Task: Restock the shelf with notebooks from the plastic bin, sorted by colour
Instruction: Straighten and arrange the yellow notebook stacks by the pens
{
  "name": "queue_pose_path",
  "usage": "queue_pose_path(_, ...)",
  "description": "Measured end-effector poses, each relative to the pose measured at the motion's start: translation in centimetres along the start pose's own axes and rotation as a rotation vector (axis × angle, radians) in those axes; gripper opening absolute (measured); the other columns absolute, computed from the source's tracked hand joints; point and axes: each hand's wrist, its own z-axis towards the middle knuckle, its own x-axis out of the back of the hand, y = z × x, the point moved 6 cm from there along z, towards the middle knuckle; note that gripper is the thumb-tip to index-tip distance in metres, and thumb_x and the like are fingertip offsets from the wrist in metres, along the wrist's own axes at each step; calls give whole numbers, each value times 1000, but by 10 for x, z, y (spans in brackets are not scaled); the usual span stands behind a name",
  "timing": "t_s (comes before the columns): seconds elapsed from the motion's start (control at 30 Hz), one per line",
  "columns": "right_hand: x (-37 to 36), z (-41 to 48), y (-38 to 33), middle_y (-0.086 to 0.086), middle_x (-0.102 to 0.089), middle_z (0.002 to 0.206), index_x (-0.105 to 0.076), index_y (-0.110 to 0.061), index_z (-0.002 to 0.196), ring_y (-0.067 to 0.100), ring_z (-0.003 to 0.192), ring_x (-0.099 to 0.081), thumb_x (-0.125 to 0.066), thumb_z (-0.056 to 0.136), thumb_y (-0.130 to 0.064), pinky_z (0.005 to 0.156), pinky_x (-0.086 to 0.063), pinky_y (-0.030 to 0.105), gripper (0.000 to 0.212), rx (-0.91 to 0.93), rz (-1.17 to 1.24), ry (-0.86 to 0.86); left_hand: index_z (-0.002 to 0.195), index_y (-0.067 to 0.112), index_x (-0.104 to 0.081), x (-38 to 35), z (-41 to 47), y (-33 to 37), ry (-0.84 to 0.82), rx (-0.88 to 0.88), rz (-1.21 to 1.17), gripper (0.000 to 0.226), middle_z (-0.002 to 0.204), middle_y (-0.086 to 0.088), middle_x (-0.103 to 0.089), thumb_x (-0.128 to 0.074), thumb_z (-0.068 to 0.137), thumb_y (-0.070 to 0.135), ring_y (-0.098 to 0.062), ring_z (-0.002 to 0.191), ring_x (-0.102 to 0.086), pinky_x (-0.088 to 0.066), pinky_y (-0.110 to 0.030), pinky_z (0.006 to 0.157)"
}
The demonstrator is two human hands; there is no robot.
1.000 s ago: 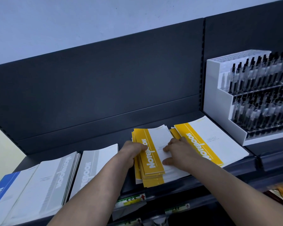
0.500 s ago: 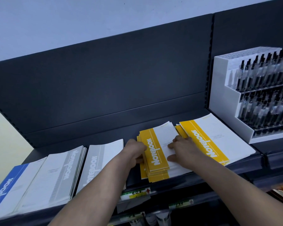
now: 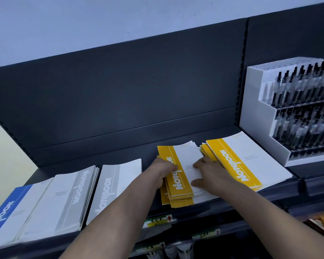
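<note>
I see L hand [image 3: 163, 171] curled round yellow stack [image 3: 179, 184], R hand [image 3: 211, 174] flat atop, prob squaring it left of pen rack [image 3: 260, 116].

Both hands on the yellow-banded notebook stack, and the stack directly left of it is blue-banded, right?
No. The head view shows the left hand and right hand on the yellow-banded notebook stack, but its left neighbour is a grey-banded notebook stack.
</note>
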Motion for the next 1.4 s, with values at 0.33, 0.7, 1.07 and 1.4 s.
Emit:
queue_pose_path(0.33, -4, 2, 3, 11, -33, 148, -22, -8, 146, 26, 134, -37, -64, 87, -42, 104, -38, 34, 80, -80, 88, 7, 86, 8, -52, 2, -1, 4, 24, 8, -79, 14, 96, -12, -64, -65, 91, 8, -30, 99, -67, -52, -39, 74)
queue_pose_path(0.7, 1, 11, 20, 5, -20, 156, 0, -11, 152, 22, 143, -24, -68, 83, -41, 113, -31, 40, 101, -20, 455, 89, 118, 3, -58, 9, 3, 6, -24, -119, -159, 25, 103, -14, -69, -59, 92, 2, -29, 86, -67, -55, -41, 71)
queue_pose_path(1.07, 68, 12, 8, -4, -41, 142, -31, -31, 143, 10, 115, -48, -53, 95, -18, 85, -41, 24, 54, 98, 1022, 432, 126, 23, -49, 43, -30, 43, -119, -645, -333, 36, 115, -5, -70, -57, 95, 7, -25, 103, -70, -57, -50, 85)
queue_pose_path(1.4, 20, 6, -8, 2, -44, 133, -19, -19, 143, 15, 120, -44, -44, 98, -3, 89, -37, 23, 53, 113, 968, 291, 117, 34, -44, 30, -13, 7, -69, -597, -298, 36, 116, 2, -65, -59, 95, 11, -15, 103, -66, -57, -32, 79)
